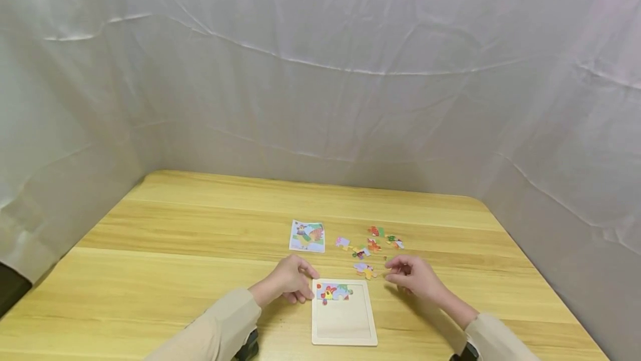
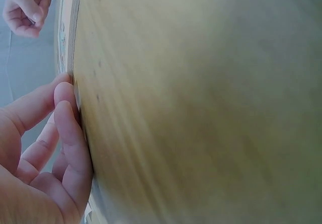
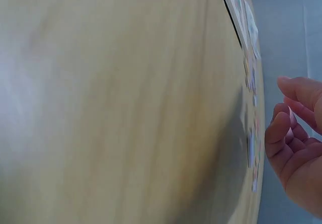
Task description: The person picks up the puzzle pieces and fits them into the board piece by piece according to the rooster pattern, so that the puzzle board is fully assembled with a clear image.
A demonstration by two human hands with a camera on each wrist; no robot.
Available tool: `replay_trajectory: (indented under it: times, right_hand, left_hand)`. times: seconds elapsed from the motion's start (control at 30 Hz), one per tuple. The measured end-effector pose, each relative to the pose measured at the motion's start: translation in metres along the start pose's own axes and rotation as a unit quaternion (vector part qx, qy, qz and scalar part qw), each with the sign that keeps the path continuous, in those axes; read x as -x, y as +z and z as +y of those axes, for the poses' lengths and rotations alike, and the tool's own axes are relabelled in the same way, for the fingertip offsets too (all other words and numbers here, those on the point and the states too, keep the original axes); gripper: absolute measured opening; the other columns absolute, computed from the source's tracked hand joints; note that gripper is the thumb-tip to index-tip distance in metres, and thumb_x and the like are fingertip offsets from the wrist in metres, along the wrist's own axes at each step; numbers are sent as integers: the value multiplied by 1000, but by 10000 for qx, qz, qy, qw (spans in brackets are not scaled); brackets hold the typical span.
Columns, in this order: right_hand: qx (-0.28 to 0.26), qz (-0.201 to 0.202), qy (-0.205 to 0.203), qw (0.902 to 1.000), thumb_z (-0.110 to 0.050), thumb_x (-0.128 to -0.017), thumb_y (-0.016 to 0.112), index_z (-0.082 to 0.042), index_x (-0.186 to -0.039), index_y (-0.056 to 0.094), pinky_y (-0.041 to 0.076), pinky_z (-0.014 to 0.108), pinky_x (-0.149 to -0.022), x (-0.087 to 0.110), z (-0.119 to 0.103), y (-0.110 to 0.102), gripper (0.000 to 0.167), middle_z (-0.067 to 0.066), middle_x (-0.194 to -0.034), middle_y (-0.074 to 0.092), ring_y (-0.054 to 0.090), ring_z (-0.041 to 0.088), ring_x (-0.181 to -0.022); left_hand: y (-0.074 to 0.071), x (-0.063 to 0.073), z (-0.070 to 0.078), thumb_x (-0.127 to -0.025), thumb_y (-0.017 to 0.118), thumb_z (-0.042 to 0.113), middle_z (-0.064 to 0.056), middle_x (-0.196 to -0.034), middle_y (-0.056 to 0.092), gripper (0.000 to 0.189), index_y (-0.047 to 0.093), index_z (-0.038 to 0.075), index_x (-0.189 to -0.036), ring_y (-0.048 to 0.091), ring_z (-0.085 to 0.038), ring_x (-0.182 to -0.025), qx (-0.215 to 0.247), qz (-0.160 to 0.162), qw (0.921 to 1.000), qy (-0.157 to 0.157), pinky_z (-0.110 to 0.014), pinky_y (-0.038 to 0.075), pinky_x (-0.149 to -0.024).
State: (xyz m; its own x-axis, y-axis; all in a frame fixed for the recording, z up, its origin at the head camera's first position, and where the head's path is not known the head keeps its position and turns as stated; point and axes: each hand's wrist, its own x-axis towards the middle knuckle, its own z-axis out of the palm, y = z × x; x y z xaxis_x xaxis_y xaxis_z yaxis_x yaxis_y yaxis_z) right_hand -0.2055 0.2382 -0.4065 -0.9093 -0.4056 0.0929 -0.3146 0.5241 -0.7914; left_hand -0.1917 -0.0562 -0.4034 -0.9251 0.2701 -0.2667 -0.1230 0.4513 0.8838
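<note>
A shallow light wooden puzzle tray [image 1: 345, 316] lies at the near middle of the table. Joined jigsaw pieces [image 1: 330, 292] with a red and yellow bird's head fill its upper left part. My left hand [image 1: 292, 280] is at the tray's left side, fingertips touching its edge near the top corner. To the right of the tray, my right hand [image 1: 413, 276] hovers low over the table, fingers loosely bent and thumb apart from them. No piece shows between them in the right wrist view. Just left of that hand lies a lilac and orange puzzle piece [image 1: 364, 270].
Several loose puzzle pieces [image 1: 373, 245] are scattered beyond the tray, toward the right. A printed picture card [image 1: 307, 236] of a bird lies farther back on the left. The wooden table [image 1: 175, 227] is enclosed by pale hanging cloth [image 1: 320, 72].
</note>
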Motion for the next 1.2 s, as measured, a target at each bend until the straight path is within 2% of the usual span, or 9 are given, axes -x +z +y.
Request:
replay_trajectory:
  times: [0.1, 0.4, 0.77, 0.97, 1.2]
  right_hand:
    - [-48, 154, 25, 9999, -6, -79, 66, 10, -94, 59, 39, 19, -38, -1, 4, -8, 22, 5, -70, 55, 45, 10, -46]
    - [-327, 608, 430, 9967, -2, -80, 64, 12, -97, 57, 36, 20, -37, -7, 14, -26, 22, 11, -71, 55, 43, 11, -45]
    - [-389, 911, 738, 9923, -1, -81, 63, 11, -100, 59, 39, 23, -40, -24, 28, -30, 23, 15, -70, 56, 45, 14, -46]
    - [-211, 1064, 739, 9913, -2, -81, 63, 10, -102, 59, 39, 23, -39, -39, 31, -30, 25, 16, -71, 57, 46, 17, -46]
    - [482, 1311, 471, 9891, -6, -81, 65, 7, -104, 61, 42, 25, -44, -59, 35, -29, 26, 10, -77, 61, 51, 19, -59]
  left_hand:
    - [0, 0, 0, -64, 73, -10, -7, -63, 58, 29, 64, 2, -89, 51, -9, -40, 2, 6, 10000, -8, -24, 47, -40]
    - [0, 0, 0, -65, 72, -10, -7, -63, 57, 28, 64, 2, -89, 51, -9, -40, 0, -9, 10000, 5, -24, 47, -40]
    - [1, 0, 0, -64, 72, -10, -7, -63, 57, 29, 64, 2, -89, 51, -10, -41, 22, -11, 10000, -19, -23, 47, -40]
    - [1, -1, -1, -64, 72, -10, -7, -63, 57, 29, 64, 2, -89, 51, -10, -40, 19, 6, 10000, -37, -23, 46, -40]
    - [1, -1, -2, -64, 73, -10, -7, -62, 57, 30, 64, 3, -89, 51, -10, -40, 23, 5, 10000, -13, -24, 47, -40]
